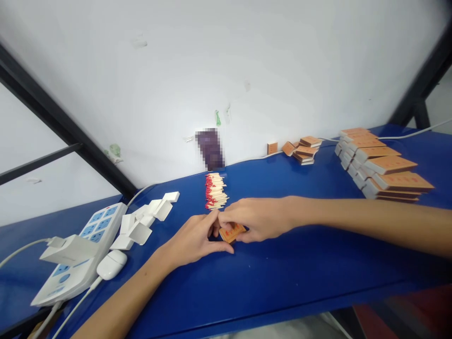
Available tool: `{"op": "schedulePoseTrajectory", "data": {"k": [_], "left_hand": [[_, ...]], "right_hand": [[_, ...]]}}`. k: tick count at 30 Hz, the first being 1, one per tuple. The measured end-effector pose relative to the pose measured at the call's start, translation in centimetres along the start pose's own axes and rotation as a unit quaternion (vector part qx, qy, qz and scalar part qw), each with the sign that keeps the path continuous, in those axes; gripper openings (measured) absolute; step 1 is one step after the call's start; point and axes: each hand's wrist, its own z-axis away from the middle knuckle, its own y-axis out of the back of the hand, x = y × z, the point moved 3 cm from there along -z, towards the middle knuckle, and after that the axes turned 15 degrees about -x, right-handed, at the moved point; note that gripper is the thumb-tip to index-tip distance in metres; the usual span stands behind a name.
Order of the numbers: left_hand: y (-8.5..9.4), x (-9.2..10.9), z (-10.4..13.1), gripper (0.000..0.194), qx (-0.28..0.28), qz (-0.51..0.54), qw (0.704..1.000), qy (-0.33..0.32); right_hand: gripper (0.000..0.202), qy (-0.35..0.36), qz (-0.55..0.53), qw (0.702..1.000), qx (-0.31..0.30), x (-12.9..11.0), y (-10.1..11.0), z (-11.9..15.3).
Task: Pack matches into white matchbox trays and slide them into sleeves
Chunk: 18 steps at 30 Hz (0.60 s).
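while the right hand point(259, 219) grasps the orange matchbox point(233, 232) near the matches point(216, 190), apparently to steady it, the left hand point(192, 239) adjoins its end; left grip cannot be determined.

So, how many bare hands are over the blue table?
2: the left hand, left of the small orange cardboard box, and the right hand, holding that box. No others show.

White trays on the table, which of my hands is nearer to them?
Your left. The left hand is to the right of the white trays, with a gap between; the right hand is farther right, past the left one, holding a matchbox.
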Motion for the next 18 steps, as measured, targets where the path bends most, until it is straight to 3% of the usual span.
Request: {"op": "schedulePoseTrajectory", "data": {"k": [5,11,15,18], "left_hand": [[-0.5,-0.7,0.0,0.049,0.022,0.009,1.0,-0.008],[-0.5,-0.6,-0.2,0.053,0.04,-0.012,0.999,-0.031],[-0.2,-0.6,-0.1,0.056,-0.001,0.049,0.998,-0.025],[0.1,-0.6,0.1,0.054,-0.024,0.031,0.999,-0.021]], "right_hand": [[0.018,0.018,-0.001,1.0,0.022,-0.1,-0.7,-0.5],[0.014,0.02,0.009,1.0,0.008,-0.5,-0.6,-0.7],[0.013,-0.008,0.098,0.995,-0.021,-1.8,-0.9,-0.1],[0.02,-0.061,0.194,0.979,-0.027,-3.0,-0.9,2.3]]}}
